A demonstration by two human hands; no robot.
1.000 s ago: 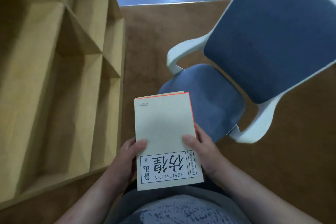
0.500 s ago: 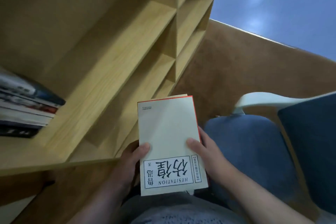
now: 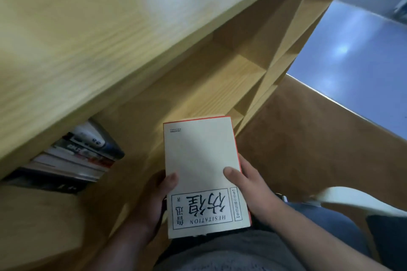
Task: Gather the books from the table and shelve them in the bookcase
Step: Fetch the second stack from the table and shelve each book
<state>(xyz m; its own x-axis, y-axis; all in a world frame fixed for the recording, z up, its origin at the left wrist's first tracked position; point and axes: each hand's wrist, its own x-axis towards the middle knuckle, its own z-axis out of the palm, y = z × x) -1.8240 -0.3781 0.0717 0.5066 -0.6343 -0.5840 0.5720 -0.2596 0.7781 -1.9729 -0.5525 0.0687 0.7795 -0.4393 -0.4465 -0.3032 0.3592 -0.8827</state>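
**We have swung nearer the bookcase, book in both hands**

Its stacked books now lie at our left. Our left hand and right hand keep a closed grip on the book's lower sides, thumbs on its cover, short of the shelves.

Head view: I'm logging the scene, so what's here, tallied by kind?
held book: 1
hands: 2, left hand, right hand
bookcase: 1
shelved book stack: 1, spines too blurred to count
chair: 1
Total: 6

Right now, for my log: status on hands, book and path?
Left hand and right hand grip book. Not yet shelved. Bookcase ahead, stacked books left, path open.
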